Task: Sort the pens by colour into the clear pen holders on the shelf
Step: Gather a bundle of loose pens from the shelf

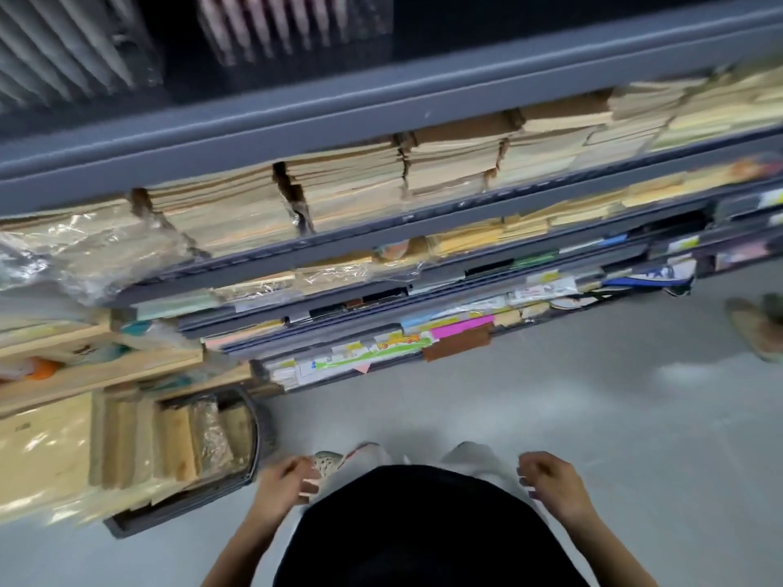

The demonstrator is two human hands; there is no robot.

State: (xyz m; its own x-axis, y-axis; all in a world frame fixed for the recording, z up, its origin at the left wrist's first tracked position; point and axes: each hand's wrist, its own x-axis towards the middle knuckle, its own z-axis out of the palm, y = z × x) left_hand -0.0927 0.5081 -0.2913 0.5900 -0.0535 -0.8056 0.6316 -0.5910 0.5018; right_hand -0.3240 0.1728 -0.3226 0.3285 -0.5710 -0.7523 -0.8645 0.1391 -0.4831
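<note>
At the top left, clear pen holders stand on the upper shelf: one with grey pens (63,44) and one with pink pens (279,27), both blurred. My left hand (288,480) hangs low by my waist with loosely curled fingers and holds nothing. My right hand (551,480) hangs the same way on the other side, also holding nothing. Both hands are far below the holders. No loose pen shows near either hand.
A grey metal shelf unit (381,108) runs across the view, stacked with paper pads and envelopes (351,184). Lower shelves carry coloured card and stickers (462,326). A dark basket (237,438) of wrapped goods sits on the grey floor (551,400) at the left. Someone's shoe (758,328) shows at the right.
</note>
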